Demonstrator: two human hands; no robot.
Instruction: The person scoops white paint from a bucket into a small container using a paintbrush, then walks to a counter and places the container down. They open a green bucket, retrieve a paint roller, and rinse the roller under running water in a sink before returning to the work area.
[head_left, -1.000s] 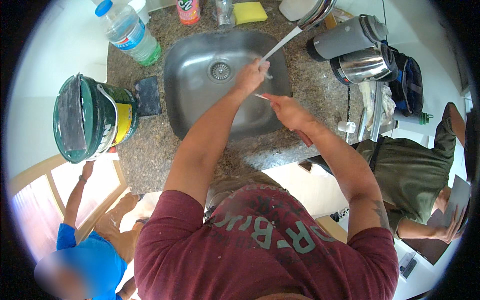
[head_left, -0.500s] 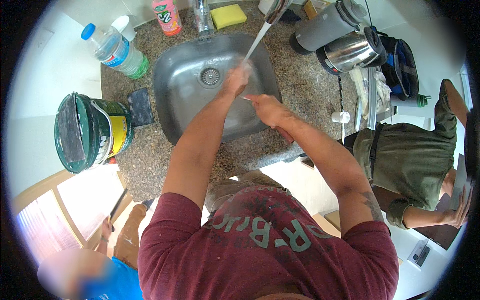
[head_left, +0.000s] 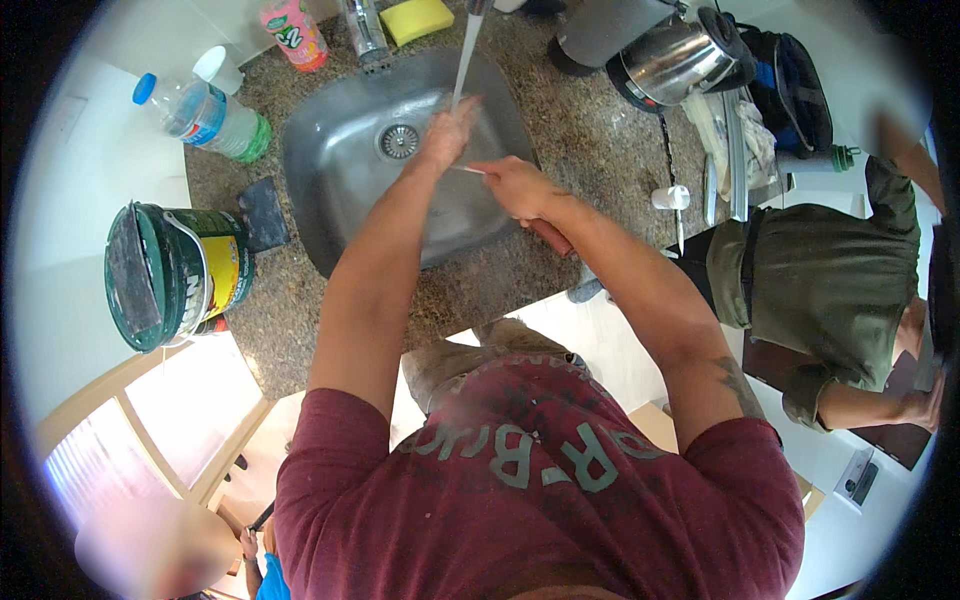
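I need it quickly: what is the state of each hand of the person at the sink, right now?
Left hand: under the running water; open or closed cannot be told.
Right hand: closed, holding a reddish-handled tool.

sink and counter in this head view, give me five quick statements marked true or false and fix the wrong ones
1. A stream of water falls onto the left hand. True.
2. The right hand is empty. False: it grips a tool with a reddish handle.
3. The green bucket is to the right of the sink. False: it is to the left.
4. The yellow sponge lies on the counter, beyond the sink. True.
5. The metal kettle is in the sink. False: it is on the counter, to the right of the sink.
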